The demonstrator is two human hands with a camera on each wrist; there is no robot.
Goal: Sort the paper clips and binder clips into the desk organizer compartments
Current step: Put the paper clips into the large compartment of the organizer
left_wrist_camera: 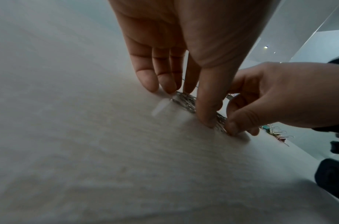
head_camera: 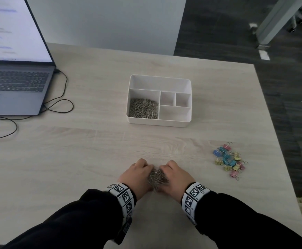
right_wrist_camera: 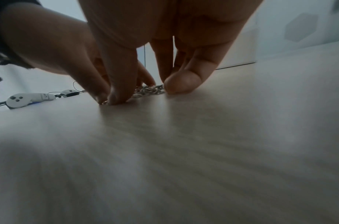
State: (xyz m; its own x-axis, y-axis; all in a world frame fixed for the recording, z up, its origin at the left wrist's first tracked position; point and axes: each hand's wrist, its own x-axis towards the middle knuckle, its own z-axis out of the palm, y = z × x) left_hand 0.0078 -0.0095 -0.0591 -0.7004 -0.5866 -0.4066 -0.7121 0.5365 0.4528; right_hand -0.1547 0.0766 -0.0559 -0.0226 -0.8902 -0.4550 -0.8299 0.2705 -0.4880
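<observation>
A loose heap of silver paper clips (head_camera: 157, 179) lies on the desk near the front edge, between my two hands. My left hand (head_camera: 141, 171) cups its left side, fingertips and thumb on the desk around the clips (left_wrist_camera: 186, 100). My right hand (head_camera: 171, 171) curls round the right side, thumb and fingers closing on the clips (right_wrist_camera: 149, 90). The white desk organizer (head_camera: 160, 77) stands farther back at centre; its large left compartment holds more paper clips (head_camera: 143, 110) and its other compartments are bare. A pile of coloured binder clips (head_camera: 229, 161) lies to the right.
An open laptop (head_camera: 15, 83) sits at the back left, with a black cable (head_camera: 62, 105) looping over the desk beside it. A white controller-like device (right_wrist_camera: 28, 100) lies far to the left. The desk's right edge (head_camera: 279, 141) drops to dark floor.
</observation>
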